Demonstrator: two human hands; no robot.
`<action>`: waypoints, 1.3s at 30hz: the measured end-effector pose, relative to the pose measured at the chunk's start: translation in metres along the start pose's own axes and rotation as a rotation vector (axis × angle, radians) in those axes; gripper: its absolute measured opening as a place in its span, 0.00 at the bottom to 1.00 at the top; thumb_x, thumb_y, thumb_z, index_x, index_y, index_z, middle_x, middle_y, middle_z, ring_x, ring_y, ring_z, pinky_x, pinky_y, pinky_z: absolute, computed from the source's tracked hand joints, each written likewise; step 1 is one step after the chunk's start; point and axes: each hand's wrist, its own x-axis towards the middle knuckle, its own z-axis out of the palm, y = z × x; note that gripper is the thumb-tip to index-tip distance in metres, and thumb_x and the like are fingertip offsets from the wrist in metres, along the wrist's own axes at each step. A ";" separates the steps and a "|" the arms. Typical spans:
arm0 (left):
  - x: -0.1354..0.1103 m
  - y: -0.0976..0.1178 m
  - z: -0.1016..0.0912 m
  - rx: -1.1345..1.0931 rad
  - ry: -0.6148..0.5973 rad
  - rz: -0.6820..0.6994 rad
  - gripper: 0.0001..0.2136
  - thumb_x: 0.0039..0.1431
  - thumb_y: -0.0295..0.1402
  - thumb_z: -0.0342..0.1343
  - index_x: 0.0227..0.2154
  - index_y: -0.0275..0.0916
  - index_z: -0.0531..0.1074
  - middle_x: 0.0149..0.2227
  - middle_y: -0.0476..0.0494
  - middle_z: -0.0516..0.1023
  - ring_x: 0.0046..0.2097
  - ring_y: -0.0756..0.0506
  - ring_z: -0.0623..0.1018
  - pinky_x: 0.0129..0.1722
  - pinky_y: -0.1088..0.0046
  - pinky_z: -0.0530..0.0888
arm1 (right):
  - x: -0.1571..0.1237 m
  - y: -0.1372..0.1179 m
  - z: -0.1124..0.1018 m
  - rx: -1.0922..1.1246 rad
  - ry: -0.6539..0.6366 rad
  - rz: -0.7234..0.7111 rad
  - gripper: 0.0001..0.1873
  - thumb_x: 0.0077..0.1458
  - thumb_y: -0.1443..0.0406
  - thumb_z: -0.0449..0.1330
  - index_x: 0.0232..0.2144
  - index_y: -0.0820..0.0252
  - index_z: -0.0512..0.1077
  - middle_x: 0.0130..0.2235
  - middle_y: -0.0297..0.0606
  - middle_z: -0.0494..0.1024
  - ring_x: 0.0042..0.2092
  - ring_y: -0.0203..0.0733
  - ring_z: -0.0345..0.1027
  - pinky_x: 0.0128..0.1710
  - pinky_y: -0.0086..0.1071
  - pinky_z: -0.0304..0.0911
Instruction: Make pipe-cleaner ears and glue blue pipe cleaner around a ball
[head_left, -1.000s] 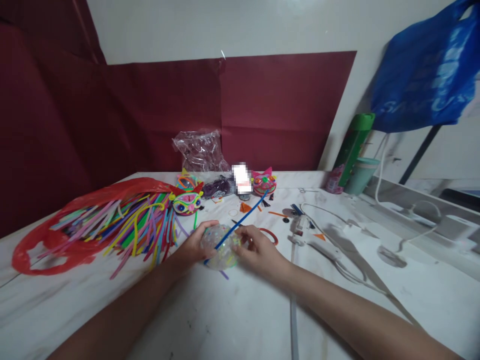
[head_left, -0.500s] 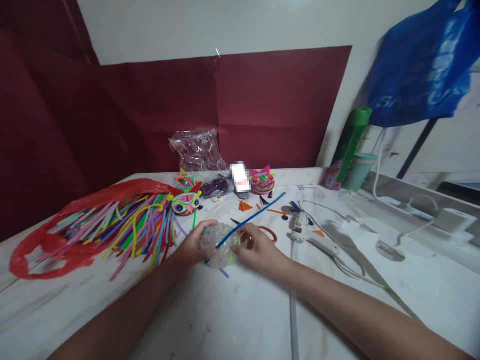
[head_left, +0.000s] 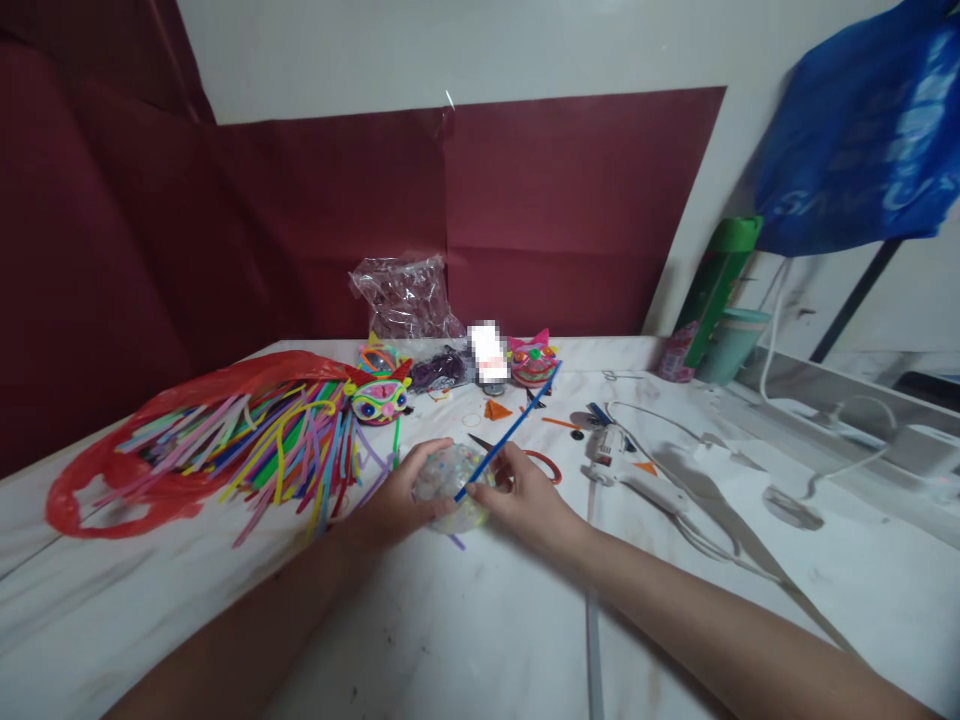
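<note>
Left hand cups a clear, bead-filled glittery ball from its left side, fingers curled on it. Right hand grips the ball's right side and pinches the lower end of a long blue pipe cleaner, which slants up and away to the right. The ball sits low over the white marbled desk, near centre. Left of it lies a red plastic bag of multicoloured pipe cleaners. A white glue gun lies to the right, well apart.
</note>
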 end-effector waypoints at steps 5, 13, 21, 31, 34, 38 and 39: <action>0.001 0.003 -0.004 -0.158 -0.081 -0.042 0.38 0.47 0.50 0.62 0.60 0.44 0.58 0.61 0.39 0.64 0.60 0.33 0.65 0.56 0.60 0.65 | 0.002 0.007 0.003 0.031 0.004 -0.030 0.16 0.43 0.56 0.61 0.29 0.57 0.60 0.28 0.29 0.65 0.31 0.39 0.61 0.32 0.33 0.57; 0.001 0.015 0.000 -0.333 -0.015 -0.115 0.30 0.54 0.49 0.56 0.57 0.41 0.62 0.57 0.38 0.70 0.57 0.35 0.69 0.53 0.61 0.67 | 0.008 0.016 0.005 0.086 0.004 -0.043 0.16 0.44 0.54 0.60 0.29 0.57 0.60 0.27 0.29 0.65 0.31 0.39 0.61 0.31 0.32 0.57; 0.000 0.021 0.010 -0.199 0.103 -0.145 0.26 0.51 0.42 0.60 0.52 0.41 0.66 0.46 0.42 0.77 0.45 0.39 0.76 0.41 0.66 0.72 | 0.008 0.015 0.006 0.118 0.007 -0.047 0.15 0.44 0.55 0.60 0.28 0.56 0.60 0.26 0.29 0.65 0.30 0.39 0.61 0.29 0.31 0.57; 0.000 0.020 0.012 -0.139 0.164 -0.108 0.29 0.51 0.50 0.57 0.53 0.40 0.67 0.54 0.38 0.72 0.55 0.35 0.71 0.52 0.62 0.68 | 0.009 0.013 0.006 0.137 0.013 -0.049 0.14 0.44 0.55 0.59 0.28 0.56 0.61 0.25 0.30 0.66 0.29 0.39 0.62 0.29 0.31 0.57; 0.002 0.017 0.016 -0.237 0.247 -0.102 0.26 0.55 0.50 0.52 0.53 0.40 0.67 0.55 0.36 0.72 0.57 0.36 0.69 0.51 0.61 0.68 | 0.010 0.015 0.006 0.129 0.016 -0.038 0.15 0.45 0.55 0.59 0.28 0.56 0.61 0.26 0.29 0.65 0.29 0.39 0.61 0.29 0.32 0.57; 0.006 0.011 0.019 -0.204 0.537 0.046 0.15 0.52 0.43 0.57 0.39 0.41 0.71 0.56 0.40 0.69 0.58 0.40 0.68 0.51 0.67 0.67 | 0.013 0.021 0.007 0.137 0.018 -0.019 0.16 0.46 0.53 0.59 0.29 0.57 0.61 0.26 0.29 0.65 0.30 0.38 0.60 0.30 0.32 0.56; 0.006 0.012 0.018 -0.159 0.600 0.077 0.11 0.52 0.42 0.57 0.34 0.40 0.72 0.54 0.40 0.71 0.56 0.41 0.70 0.50 0.68 0.67 | 0.014 0.022 0.007 0.142 0.019 -0.018 0.16 0.46 0.53 0.59 0.29 0.57 0.62 0.26 0.29 0.65 0.29 0.38 0.60 0.30 0.32 0.56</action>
